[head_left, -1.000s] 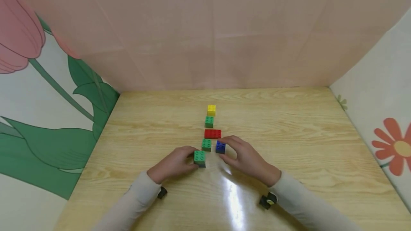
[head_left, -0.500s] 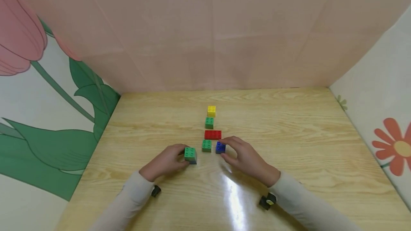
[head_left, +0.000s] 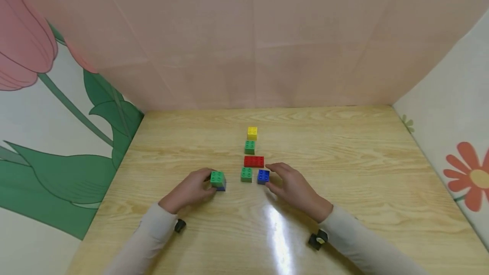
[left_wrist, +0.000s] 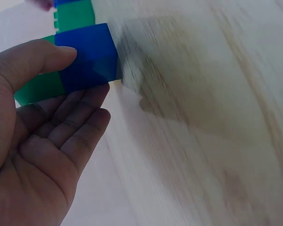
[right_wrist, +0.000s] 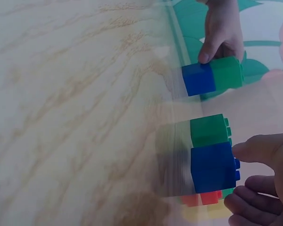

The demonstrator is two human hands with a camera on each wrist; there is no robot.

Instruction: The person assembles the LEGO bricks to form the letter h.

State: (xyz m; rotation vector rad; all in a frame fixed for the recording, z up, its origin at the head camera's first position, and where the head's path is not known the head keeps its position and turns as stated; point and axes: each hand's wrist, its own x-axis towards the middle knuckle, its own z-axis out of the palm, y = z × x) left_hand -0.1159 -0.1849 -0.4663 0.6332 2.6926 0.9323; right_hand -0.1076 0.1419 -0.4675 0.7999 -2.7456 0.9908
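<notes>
Lower centre, the left hand (head_left: 191, 187) pinches a green-and-blue brick stack (head_left: 217, 179), seemingly for positioning; level placement is needed. The right hand (head_left: 297, 189) sits loosely parted beside a blue brick (head_left: 263, 176).

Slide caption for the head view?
Left hand holds a green-on-blue brick stack; right hand is beside a blue brick, red brick and yellow brick farther back on the table.
</notes>
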